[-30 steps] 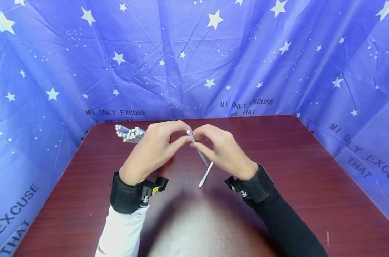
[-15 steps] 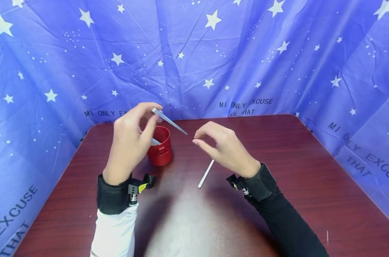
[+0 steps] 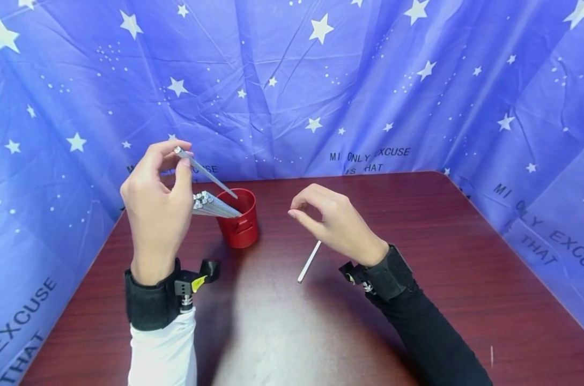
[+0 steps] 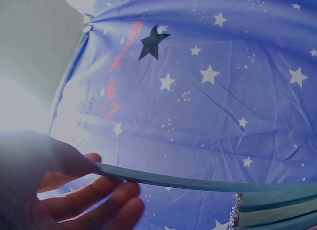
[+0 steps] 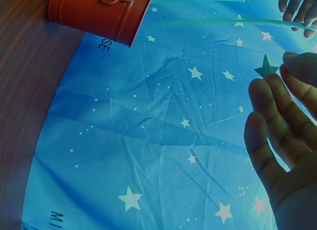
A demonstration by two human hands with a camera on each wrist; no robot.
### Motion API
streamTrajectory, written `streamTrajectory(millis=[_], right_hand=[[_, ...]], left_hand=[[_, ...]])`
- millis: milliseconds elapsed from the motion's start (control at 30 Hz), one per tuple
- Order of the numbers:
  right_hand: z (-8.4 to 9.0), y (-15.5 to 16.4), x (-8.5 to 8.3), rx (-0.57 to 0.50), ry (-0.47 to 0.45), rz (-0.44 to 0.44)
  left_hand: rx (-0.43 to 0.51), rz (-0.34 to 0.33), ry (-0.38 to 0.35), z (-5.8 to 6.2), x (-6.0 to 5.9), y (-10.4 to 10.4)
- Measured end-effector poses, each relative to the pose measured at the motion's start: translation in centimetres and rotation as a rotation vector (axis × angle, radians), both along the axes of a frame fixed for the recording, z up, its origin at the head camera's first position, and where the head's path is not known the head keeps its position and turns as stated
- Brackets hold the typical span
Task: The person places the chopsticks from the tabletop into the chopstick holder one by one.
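The left hand [image 3: 156,198] has swung its pinched stick [image 3: 206,173] to the red cup [image 3: 239,219], tip hidden; right hand [image 3: 332,220] empty.

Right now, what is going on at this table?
A person sits at a dark red table. The left hand pinches a thin grey stick by its upper end, its lower tip pointing into a red cup that holds a bundle of like sticks. The right hand hovers, holding nothing, above one white stick lying on the table.
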State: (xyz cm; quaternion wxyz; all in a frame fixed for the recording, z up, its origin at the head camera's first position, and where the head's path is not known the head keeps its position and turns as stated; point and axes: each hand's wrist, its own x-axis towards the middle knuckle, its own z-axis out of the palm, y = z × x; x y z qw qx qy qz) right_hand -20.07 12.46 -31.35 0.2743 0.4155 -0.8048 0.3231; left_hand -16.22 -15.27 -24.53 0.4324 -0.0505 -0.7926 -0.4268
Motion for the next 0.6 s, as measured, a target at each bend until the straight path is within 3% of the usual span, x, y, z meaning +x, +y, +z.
streamTrajectory(millis=[233, 600], right_hand=[[0.0, 0.0, 0.1, 0.014, -0.009, -0.007], [0.0, -0.1, 0.0, 0.036, -0.024, 0.006]], left_hand=[[-0.159, -0.024, -0.149, -0.7, -0.6, -0.4], [-0.379, -0.064, -0.496, -1.1, -1.2, -1.0]])
